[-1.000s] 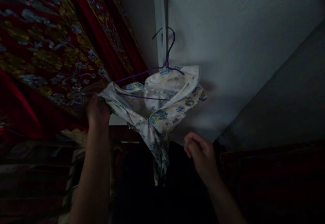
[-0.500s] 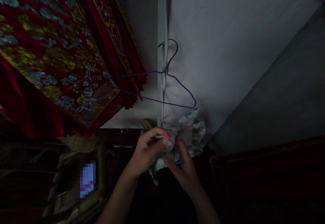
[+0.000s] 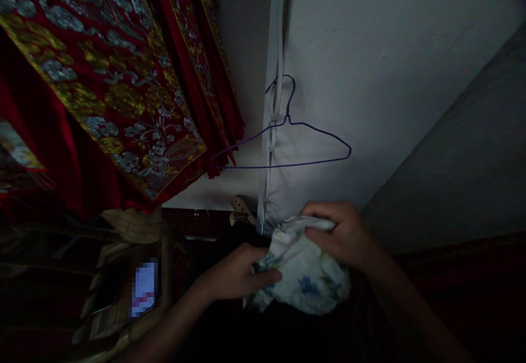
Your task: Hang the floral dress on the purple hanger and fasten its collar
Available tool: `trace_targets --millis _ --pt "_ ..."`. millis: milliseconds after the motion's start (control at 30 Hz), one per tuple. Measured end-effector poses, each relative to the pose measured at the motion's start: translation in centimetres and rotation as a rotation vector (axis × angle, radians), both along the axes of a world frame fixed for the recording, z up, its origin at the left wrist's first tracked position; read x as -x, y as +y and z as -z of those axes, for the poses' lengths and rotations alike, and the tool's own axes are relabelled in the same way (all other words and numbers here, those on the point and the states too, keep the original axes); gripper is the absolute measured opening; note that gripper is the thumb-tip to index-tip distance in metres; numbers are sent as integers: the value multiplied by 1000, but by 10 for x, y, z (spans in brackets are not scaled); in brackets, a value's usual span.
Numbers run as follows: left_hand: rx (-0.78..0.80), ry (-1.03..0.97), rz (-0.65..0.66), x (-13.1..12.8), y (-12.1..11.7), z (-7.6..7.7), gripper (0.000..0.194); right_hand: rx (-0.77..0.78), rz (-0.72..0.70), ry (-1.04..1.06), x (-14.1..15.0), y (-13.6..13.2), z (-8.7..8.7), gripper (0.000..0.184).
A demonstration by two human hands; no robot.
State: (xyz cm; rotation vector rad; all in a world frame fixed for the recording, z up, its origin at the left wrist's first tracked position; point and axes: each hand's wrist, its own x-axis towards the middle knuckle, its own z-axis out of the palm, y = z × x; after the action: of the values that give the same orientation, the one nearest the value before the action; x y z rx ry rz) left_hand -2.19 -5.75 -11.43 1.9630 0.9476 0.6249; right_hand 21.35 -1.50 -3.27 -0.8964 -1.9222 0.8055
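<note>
A white cloth with a blue and green floral print (image 3: 306, 275) is bunched between my two hands; what kind of garment or cloth it is I cannot tell. My right hand (image 3: 341, 234) grips its upper edge, thumb pressed against the fingers. On the cloth's left side, my left hand (image 3: 242, 272) is closed with the fabric between thumb and fingers. Above both hands a bare purple wire hanger (image 3: 287, 164) hangs by its hook from a white cord (image 3: 280, 39) along the wall corner.
Red embroidered drapery (image 3: 135, 89) hangs at the upper left. Below it stands a wooden or bamboo seat (image 3: 164, 275) bearing a blurred, bright, screen-like thing (image 3: 143, 286). A beige clog with holes (image 3: 240, 206) lies near the wall's foot. A pale wall (image 3: 390, 78) rises on the right.
My hands have moved apart, the right one up and to the right, spreading the floral cloth between them. The hanger has swung round and now faces me more broadly.
</note>
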Motion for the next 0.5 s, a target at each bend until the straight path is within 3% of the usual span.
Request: trace_targets --millis 67,133,200,267,400,500 --pt "-91 126 -153 15 2 1 33 -138 169 128 -5 32 -11 11" --pt "-204 241 -308 33 6 -5 33 -205 310 258 2 65 -9 30" --pt "-270 353 -380 52 10 -15 33 -165 348 314 21 95 5 35" --pt "-293 422 -425 73 13 -24 32 -32 282 303 46 117 26 25" --pt "-311 485 -630 112 11 -30 27 86 205 253 71 132 65 16" --pt "-246 515 -582 129 4 -21 30 60 225 241 54 118 73 8"
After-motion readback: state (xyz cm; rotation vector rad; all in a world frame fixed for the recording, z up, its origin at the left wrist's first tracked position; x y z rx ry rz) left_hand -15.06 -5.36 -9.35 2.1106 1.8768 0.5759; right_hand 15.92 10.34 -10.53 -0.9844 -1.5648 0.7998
